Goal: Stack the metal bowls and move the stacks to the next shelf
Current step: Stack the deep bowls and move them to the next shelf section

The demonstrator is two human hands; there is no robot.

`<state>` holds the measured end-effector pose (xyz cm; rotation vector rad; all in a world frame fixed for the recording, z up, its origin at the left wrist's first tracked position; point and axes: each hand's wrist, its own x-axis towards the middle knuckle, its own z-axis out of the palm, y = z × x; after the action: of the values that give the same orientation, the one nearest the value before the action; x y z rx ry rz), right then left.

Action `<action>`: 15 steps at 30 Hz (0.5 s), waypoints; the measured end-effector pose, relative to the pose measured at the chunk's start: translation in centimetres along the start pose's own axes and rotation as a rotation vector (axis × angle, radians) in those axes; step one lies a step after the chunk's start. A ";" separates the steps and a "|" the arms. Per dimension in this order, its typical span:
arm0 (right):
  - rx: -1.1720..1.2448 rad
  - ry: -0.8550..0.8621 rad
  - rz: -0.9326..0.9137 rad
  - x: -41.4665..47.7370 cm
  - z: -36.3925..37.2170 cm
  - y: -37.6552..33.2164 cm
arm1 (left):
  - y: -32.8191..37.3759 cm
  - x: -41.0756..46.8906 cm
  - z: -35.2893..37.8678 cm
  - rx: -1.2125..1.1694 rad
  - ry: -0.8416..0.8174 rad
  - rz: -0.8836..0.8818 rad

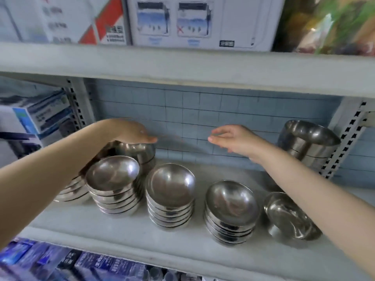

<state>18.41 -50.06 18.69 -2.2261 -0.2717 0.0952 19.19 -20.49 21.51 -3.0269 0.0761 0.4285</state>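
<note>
Sitting on the grey shelf: metal bowls in stacks. In the front row are the front-left stack, the middle stack, the right stack and a tilted bowl under the right forearm. The back-left stack and the back-right stack stand behind them. The left hand lies palm down over the back-left stack, fingers straight; it probably touches the rim, but blur hides it. The right hand is in the air, fingers loosely spread, holding nothing. Boxes stand on the shelf above.
</note>
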 end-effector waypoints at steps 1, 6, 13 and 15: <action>-0.004 -0.030 0.019 1.2 1.5 -1.1 | -2.1 0.2 0.4 -0.016 -0.013 -0.035; -0.076 -0.250 0.179 6.5 8.7 -5.2 | -9.5 2.4 1.7 -0.125 -0.056 -0.102; -0.101 -0.384 0.372 11.9 15.7 -7.1 | -12.8 6.8 4.3 -0.487 -0.131 -0.102; -0.054 -0.396 0.429 13.1 16.8 -6.9 | -13.1 8.3 5.2 -0.622 -0.163 -0.111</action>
<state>27.28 -30.06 13.99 -2.2732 -0.0030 0.7716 26.51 -7.33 15.15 -3.5480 -0.2895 0.8190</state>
